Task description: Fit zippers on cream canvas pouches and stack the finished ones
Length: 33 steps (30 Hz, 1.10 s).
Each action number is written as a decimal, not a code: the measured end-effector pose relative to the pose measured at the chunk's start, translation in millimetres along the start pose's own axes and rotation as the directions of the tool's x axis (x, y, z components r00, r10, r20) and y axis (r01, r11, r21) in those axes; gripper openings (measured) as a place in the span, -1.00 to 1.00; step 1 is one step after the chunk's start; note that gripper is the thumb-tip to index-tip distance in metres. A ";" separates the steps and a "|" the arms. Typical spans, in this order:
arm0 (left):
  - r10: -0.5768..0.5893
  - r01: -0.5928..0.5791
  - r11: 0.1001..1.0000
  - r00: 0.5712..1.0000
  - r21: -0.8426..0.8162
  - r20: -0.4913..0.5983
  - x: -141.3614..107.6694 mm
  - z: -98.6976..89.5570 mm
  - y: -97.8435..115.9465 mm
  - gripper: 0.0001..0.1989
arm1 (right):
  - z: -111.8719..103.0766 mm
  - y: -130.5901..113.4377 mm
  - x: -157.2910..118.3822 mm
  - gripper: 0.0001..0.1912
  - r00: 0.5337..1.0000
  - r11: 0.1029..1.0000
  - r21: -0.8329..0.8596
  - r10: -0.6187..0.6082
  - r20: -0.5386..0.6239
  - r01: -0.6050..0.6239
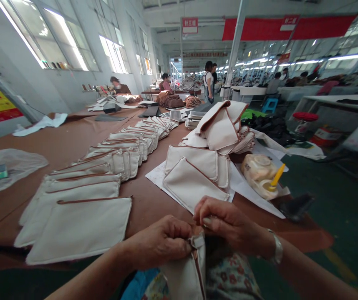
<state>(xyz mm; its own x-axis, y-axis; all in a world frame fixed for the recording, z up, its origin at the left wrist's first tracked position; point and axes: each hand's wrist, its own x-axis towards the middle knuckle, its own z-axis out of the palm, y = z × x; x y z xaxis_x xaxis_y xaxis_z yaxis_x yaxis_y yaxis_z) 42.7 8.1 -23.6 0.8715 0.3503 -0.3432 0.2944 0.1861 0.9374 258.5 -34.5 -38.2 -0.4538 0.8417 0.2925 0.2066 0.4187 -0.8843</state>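
Note:
My left hand point(166, 242) is closed on the top end of a cream fabric piece point(183, 275) with a brown-edged strip, held over my lap. Just right of it, my right hand point(229, 227) is pinched at the same end; what its fingertips hold is too small to make out. A silver bracelet point(278, 246) circles the right wrist. Beyond my hands, cream pouches point(194, 183) with brown trim lie on white paper point(157, 177). To the left, a long overlapping row of similar pouches point(81, 229) covers part of the brown table point(141, 187).
A glue container point(258, 171) with a yellow nozzle stands right of the pouches, near a dark object point(296, 206) at the table edge. A folded cream pile point(221, 127) rises behind. A plastic bag point(6, 168) lies far left. Several people are farther back.

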 end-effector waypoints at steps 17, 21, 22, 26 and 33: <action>0.029 0.012 0.981 0.978 0.195 -0.206 4.4 3.2 -1.5 -0.92 | 32.9 8.8 -15.1 -0.58 0.935 0.869 0.372 0.355 -0.007 -0.327; 0.049 0.011 0.965 0.973 0.261 -0.224 4.1 3.0 -1.6 -0.89 | 35.0 8.8 -14.3 -0.72 0.925 0.884 0.297 0.380 -0.003 -0.362; 0.057 0.006 0.961 0.974 0.277 -0.218 3.8 3.1 -1.3 -0.88 | 35.5 9.1 -13.7 -0.76 0.924 0.888 0.282 0.383 -0.013 -0.364; 0.108 -0.022 0.925 0.973 0.380 -0.206 2.3 4.8 1.3 -0.86 | 38.4 8.7 -13.1 -0.85 0.913 0.905 0.220 0.393 -0.106 -0.364; 0.101 -0.047 0.961 0.977 0.273 -0.188 -2.2 2.6 -6.8 -0.82 | 44.8 7.6 -26.4 -0.92 0.952 0.989 0.049 0.145 -0.270 -0.137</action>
<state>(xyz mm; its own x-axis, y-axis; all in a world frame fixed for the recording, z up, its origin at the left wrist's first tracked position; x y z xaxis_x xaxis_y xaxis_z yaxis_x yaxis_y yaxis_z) 39.8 3.7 -29.0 0.8074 0.5336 -0.2516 0.3490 -0.0883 0.9329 233.2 -68.8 -68.9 -0.1680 0.9539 0.2486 0.2239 0.2825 -0.9328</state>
